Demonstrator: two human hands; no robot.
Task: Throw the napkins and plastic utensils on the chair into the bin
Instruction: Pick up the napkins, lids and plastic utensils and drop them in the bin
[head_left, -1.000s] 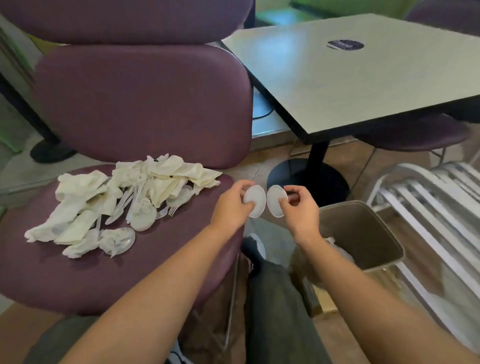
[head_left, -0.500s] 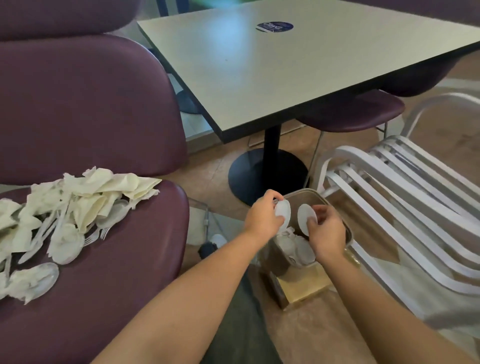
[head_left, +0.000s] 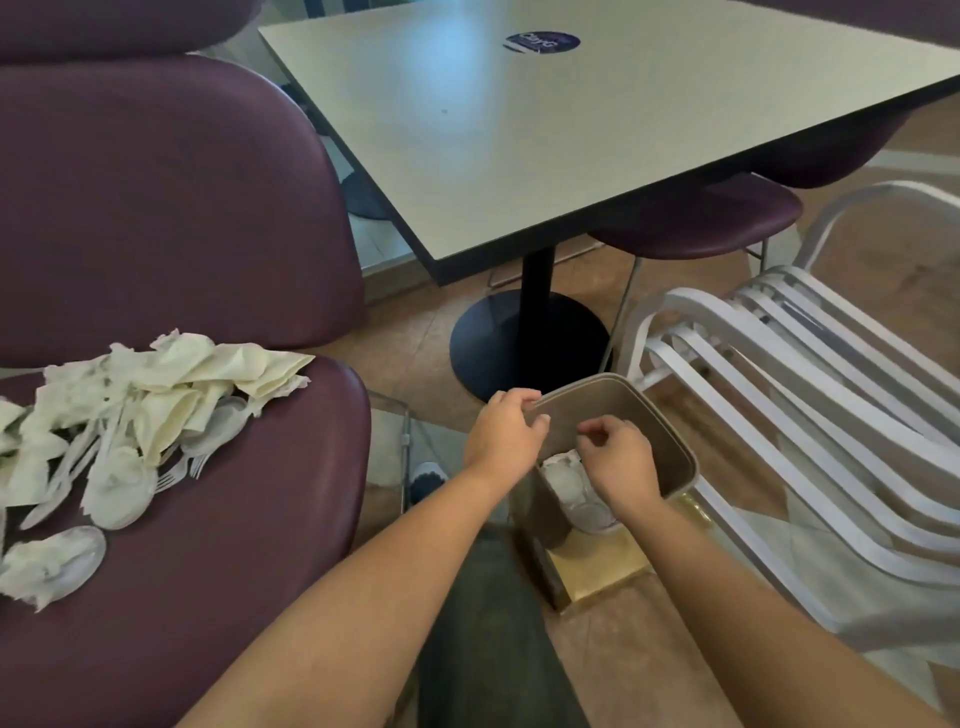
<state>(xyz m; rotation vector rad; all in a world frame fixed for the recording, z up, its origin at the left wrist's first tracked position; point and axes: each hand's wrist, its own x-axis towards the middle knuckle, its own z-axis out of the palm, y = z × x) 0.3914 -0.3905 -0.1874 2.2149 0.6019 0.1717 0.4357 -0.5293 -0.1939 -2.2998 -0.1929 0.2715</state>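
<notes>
Our right hand (head_left: 618, 462) hides part of the white litter in the bin (head_left: 670, 441); beneath our fingers (head_left: 592, 428), items blur together.

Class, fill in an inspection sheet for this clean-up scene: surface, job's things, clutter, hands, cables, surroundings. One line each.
Surface: purple chair seat, most of its near part bare.
Job's things: napkins and plastic utensils piled on the seat's far left; bin on the floor, white pieces lying inside.
Clutter: nothing seen beyond the job's things.
Hands: left hand at the bin's near rim, fingers curled, holding nothing; right hand over the bin's opening, loosely curled, holding nothing.
Cables: nothing seen.
Surroundings: table behind the bin; white slatted chair to its right.
</notes>
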